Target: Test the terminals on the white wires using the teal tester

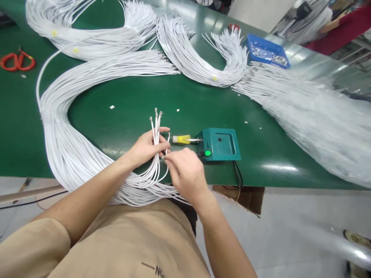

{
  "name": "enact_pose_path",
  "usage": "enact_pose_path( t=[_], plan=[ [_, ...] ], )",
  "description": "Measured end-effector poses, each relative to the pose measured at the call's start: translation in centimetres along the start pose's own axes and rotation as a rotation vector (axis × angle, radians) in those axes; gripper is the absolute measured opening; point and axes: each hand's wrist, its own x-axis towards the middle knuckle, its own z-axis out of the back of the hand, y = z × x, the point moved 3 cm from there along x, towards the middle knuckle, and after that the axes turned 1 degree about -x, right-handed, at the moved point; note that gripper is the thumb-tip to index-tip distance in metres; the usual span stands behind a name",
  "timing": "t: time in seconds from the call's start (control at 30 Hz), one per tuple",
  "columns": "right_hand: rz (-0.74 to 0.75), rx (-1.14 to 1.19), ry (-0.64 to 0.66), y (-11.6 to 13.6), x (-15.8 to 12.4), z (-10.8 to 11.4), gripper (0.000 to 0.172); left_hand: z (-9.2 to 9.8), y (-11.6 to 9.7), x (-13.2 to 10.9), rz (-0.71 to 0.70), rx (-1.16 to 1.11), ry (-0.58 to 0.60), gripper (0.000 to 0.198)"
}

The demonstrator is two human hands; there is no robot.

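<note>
My left hand [149, 146] is closed around several white cables [156, 133], whose bare, stripped ends point up past the fingers. Close beside it, my right hand [187, 170] pinches a single white cable [167, 170], the tip of which stands just left of a small green machine [222, 144]. That machine has a round green button and a metal shaft with a yellow-and-clear tip [181, 139] pointing toward my hands. The lower lengths of the held cables run into a large white cable bundle [58, 92] curving along the table's left side and over its front edge.
More white cable bundles [199, 63] lie across the back of the green table [124, 100]. Red-handled scissors [17, 61] are at far left. A blue tray [268, 51] of small metal parts stands behind a plastic-covered bundle [321, 116]. A co-worker's red sleeve [339, 31] shows at top right.
</note>
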Motion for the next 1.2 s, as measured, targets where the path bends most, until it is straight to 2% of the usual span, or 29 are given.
enact_pose_path(
  t=[0.07,0.17,0.3,0.4,0.5,0.63,0.7,0.77,0.87,1.03,1.2],
  plan=[
    [0.065,-0.063,0.061,1.4,-0.9,-1.4,0.017,0.1,-0.3,-0.3,-0.018,-0.013,0.02,0.045],
    [0.07,-0.171,0.078,2.5,-1.7,-2.5,0.019,-0.1,-0.7,-0.8,-0.016,-0.083,0.038,0.038],
    [0.031,-0.226,0.066,3.4,-2.3,-2.4,0.019,-0.4,-0.9,-1.5,-0.016,-0.158,0.026,0.036],
    [-0.008,-0.236,0.106,4.1,-3.1,-2.3,0.017,-0.3,-1.0,-1.9,-0.029,-0.137,-0.012,0.034],
    [-0.082,-0.185,0.184,4.5,-4.5,-2.3,0.011,-0.1,-1.2,-2.4,-0.043,-0.066,-0.043,0.034],
    [-0.203,0.076,0.273,3.5,-4.9,-1.1,0.013,-0.3,-1.7,-3.1,-0.052,-0.003,-0.028,0.034],
    [-0.354,0.241,0.186,2.1,-3.9,0.3,0.017,-0.5,-2.0,-3.5,-0.076,0.025,-0.034,0.035],
    [-0.486,0.444,-0.004,0.6,-2.5,1.6,0.015,-0.9,-2.2,-3.8,-0.103,0.051,-0.03,0.035],
    [-0.563,0.654,-0.194,-1.0,-0.5,2.1,0.02,-1.5,-2.4,-4.3,-0.13,0.087,0.01,0.034],
    [-0.626,0.934,-0.26,-1.2,0.6,0.8,0.017,-1.8,-2.3,-4.9,-0.151,0.096,-0.012,0.025],
    [-0.692,1.314,-0.286,-0.8,0.3,0.2,0.016,-2.0,-2.3,-4.9,-0.151,-0.03,-0.034,0.033]
  ],
)
